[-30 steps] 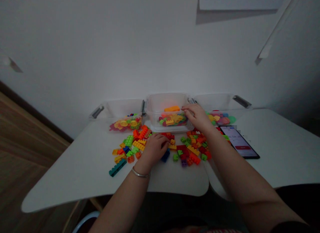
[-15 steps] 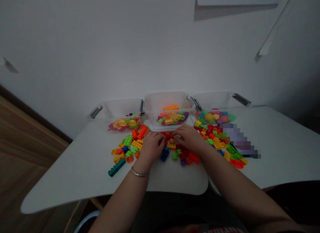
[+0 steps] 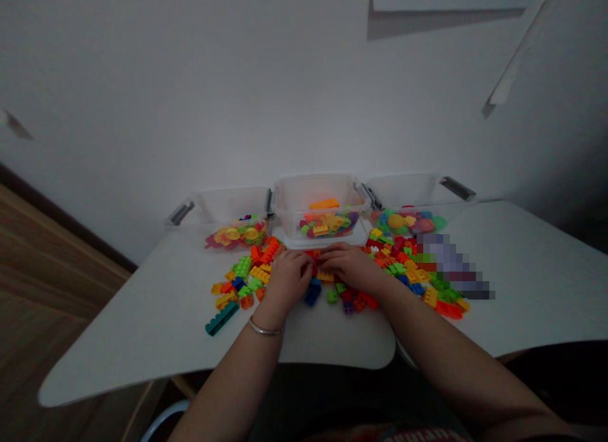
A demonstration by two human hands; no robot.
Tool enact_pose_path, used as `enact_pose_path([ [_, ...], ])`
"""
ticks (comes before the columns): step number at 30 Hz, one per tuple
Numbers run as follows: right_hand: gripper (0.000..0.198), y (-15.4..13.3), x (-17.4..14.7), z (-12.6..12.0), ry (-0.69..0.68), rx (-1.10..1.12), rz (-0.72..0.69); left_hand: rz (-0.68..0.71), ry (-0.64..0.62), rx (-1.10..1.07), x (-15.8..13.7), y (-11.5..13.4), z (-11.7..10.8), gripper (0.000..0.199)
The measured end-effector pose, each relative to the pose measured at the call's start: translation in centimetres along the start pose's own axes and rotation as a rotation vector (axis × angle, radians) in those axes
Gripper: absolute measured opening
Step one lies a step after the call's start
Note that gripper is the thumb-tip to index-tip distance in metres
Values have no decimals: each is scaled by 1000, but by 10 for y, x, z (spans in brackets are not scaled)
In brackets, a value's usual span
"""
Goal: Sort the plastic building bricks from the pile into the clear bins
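Mostly studded bricks point(image 3: 260, 275), bright red, yellow, green.

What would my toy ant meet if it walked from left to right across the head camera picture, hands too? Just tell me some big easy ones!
Brown wood-look panel → teal brick → left hand → right hand → red-orange brick.

Far side of table point(image 3: 118, 328), before wall point(image 3: 237, 81): left bin point(image 3: 232, 204), middle bin point(image 3: 287, 198), right bin point(image 3: 403, 190) in a row, each with pieces inside. Loose bricks point(image 3: 260, 275) spread nearer, left to right. Left hand point(image 3: 289, 278) and right hand point(image 3: 354, 269) among them, before middle bin. Phone point(image 3: 451, 265) at right, beside bricks.
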State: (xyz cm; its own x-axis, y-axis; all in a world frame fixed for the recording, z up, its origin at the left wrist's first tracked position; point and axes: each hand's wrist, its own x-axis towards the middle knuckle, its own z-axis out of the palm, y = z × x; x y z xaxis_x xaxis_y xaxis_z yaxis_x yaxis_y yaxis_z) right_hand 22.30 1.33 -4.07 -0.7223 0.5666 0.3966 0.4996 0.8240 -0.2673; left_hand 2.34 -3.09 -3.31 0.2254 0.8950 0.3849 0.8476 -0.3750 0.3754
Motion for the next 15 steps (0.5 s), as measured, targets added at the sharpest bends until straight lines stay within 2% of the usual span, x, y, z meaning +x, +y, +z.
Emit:
enact_pose_path([
  [7, 33, -2, 0, -2, 0, -68, 105, 4, -13, 0, 0, 0, 0, 17],
  [15, 32, 4, 1, 0, -27, 10, 264, 17, -19, 0, 1, -1, -1, 17],
])
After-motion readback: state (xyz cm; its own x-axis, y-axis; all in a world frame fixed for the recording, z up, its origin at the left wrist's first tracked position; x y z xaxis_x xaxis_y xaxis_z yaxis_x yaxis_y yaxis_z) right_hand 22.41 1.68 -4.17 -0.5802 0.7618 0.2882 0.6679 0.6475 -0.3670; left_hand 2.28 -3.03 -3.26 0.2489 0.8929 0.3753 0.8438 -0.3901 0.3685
